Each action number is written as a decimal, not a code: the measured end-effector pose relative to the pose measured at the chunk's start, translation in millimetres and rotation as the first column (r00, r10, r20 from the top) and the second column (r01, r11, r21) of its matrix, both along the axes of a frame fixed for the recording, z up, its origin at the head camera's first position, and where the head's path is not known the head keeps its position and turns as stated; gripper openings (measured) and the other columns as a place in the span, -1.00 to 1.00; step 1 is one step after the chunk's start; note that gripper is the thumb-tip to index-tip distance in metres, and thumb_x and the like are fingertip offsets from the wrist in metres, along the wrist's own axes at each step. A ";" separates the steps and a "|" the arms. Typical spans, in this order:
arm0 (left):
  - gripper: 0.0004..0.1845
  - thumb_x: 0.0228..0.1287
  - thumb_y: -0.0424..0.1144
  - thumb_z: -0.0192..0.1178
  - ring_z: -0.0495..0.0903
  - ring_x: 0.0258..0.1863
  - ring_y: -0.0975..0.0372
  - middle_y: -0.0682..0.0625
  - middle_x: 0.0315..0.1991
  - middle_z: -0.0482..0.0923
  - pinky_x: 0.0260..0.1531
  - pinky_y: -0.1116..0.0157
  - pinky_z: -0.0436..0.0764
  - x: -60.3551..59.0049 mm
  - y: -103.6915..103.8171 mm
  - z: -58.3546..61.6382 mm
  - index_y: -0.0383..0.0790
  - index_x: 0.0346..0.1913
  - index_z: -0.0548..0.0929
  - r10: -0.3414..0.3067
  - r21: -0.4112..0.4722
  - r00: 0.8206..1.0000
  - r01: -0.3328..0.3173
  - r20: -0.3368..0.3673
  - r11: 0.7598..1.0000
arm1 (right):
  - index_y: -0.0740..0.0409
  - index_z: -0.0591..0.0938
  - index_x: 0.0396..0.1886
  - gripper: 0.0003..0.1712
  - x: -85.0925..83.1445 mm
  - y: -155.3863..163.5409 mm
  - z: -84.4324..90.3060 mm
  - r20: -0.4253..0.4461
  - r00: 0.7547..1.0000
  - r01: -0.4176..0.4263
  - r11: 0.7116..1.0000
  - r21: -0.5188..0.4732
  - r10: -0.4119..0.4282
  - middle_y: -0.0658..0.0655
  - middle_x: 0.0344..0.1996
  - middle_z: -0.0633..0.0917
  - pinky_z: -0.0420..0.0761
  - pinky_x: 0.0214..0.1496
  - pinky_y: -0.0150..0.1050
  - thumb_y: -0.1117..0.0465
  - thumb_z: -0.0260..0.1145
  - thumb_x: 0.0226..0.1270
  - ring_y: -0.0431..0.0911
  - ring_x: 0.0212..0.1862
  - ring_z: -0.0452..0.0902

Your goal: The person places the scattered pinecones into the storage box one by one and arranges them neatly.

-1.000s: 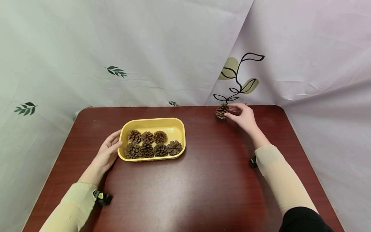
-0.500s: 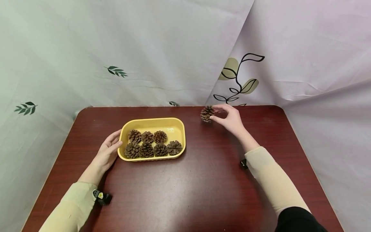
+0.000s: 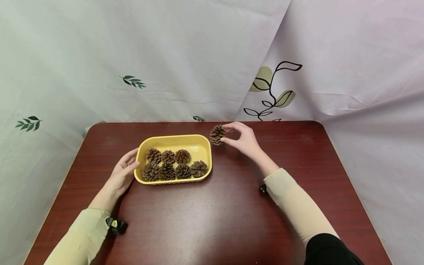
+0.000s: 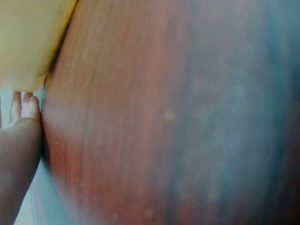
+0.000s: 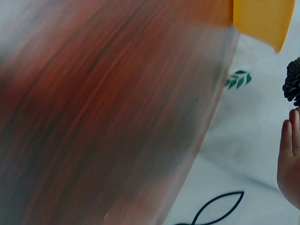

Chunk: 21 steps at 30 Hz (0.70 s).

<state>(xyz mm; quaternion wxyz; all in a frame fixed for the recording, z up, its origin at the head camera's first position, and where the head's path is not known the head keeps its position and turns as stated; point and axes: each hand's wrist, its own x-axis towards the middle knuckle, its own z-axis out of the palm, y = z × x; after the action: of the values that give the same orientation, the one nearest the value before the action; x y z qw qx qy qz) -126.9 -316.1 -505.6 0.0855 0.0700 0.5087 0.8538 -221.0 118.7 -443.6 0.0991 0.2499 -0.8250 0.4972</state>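
A brown pine cone [image 3: 217,135] is pinched between the thumb and fingers of my right hand [image 3: 244,141], just off the back right corner of a yellow plastic tray [image 3: 200,149]. In the right wrist view, the same pine cone [image 5: 292,80] shows dark at the right edge, beyond the fingertips. Several pine cones [image 3: 167,171] lie in the tray, a full front row and a back row that stops short of the right end. My left hand [image 3: 120,176] grips the tray's left end, thumb over the rim, fingers along the outer wall.
The tray stands on a dark red wooden table [image 3: 198,221], left of its middle. Behind the table's back edge hangs a pale cloth [image 3: 198,55] with printed leaves. A small black wrist camera [image 3: 118,227] sits below the left hand.
My right hand has carried the pine cone leftward along the back of the table, up to the tray's right end. The left hand and the tray have stayed in place.
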 end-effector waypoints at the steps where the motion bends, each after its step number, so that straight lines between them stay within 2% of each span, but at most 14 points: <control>1: -0.49 0.38 -0.62 -0.21 0.57 0.06 0.24 0.00 0.18 0.49 -0.03 0.38 0.58 -0.1 0.0 0.0 -0.30 0.35 0.25 0.000 0.000 1.000 0.000 -0.001 1.000 | 0.12 0.66 -0.06 -0.53 0.6 -3.2 0.2 0.001 1.000 -0.006 1.000 -0.002 0.006 0.06 -0.17 0.69 0.58 0.03 -0.05 0.19 0.54 -0.03 0.06 -0.11 0.61; 7: -0.49 0.38 -0.62 -0.21 0.58 0.05 0.21 0.00 0.18 0.49 -0.02 0.37 0.58 -0.2 0.4 1.1 -0.31 0.36 0.24 -0.002 0.007 1.000 0.002 -0.004 1.000 | 0.14 0.66 -0.05 -0.52 6.4 -21.2 3.4 0.016 0.998 -0.055 0.998 -0.031 0.056 0.11 -0.15 0.68 0.58 0.04 -0.07 0.23 0.54 -0.04 0.05 -0.11 0.61; 13: -0.49 0.38 -0.63 -0.21 0.58 0.04 0.21 -0.01 0.17 0.49 -0.02 0.37 0.58 0.6 1.3 2.3 -0.32 0.36 0.24 0.002 0.012 1.000 -0.002 -0.004 1.000 | 0.05 0.65 -0.04 -0.52 7.4 -33.1 -1.0 0.024 0.997 -0.079 0.997 -0.005 0.079 -0.01 -0.15 0.67 0.58 0.05 -0.31 0.10 0.53 -0.01 -0.13 -0.11 0.60; 21: -0.49 0.38 -0.63 -0.22 0.57 0.06 0.21 -0.01 0.18 0.49 0.00 0.37 0.57 1.1 1.5 2.0 -0.32 0.36 0.24 0.001 0.012 1.000 -0.001 -0.009 1.000 | 0.08 0.64 -0.02 -0.51 10.6 -44.1 -5.9 0.009 0.994 -0.112 0.993 0.047 0.111 -0.02 -0.17 0.67 0.58 0.05 -0.23 0.11 0.53 0.00 -0.05 -0.11 0.61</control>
<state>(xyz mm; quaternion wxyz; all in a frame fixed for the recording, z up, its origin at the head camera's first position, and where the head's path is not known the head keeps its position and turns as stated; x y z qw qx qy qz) -125.8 -314.7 -503.6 0.0823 0.0738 0.5040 0.8566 -210.5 74.6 -449.5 0.0625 0.2962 -0.8216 0.4830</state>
